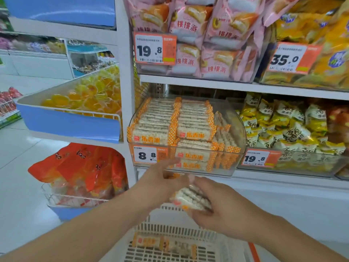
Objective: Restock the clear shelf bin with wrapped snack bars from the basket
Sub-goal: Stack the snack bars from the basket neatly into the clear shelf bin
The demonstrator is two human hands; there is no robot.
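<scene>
A clear shelf bin [238,125] on the middle shelf holds stacked rows of wrapped rice snack bars [190,120] with orange checked ends. Just below the bin's front, both hands meet on a small bundle of the same wrapped bars [190,198]. My right hand [221,207] grips the bundle from the right and below. My left hand [160,178] has its fingers on the bundle's far end, which shows a bit of orange wrapper. Under the hands stands a white slotted basket [175,229] with a few more bars [151,242] lying in it.
An 8.8 price tag [149,155] sits on the bin's front. Yellow-and-white snack packs [289,125] fill the bin to the right, pink cake packs [198,35] the shelf above. On the left are blue trays of orange jelly cups [85,97] and red bags [83,167].
</scene>
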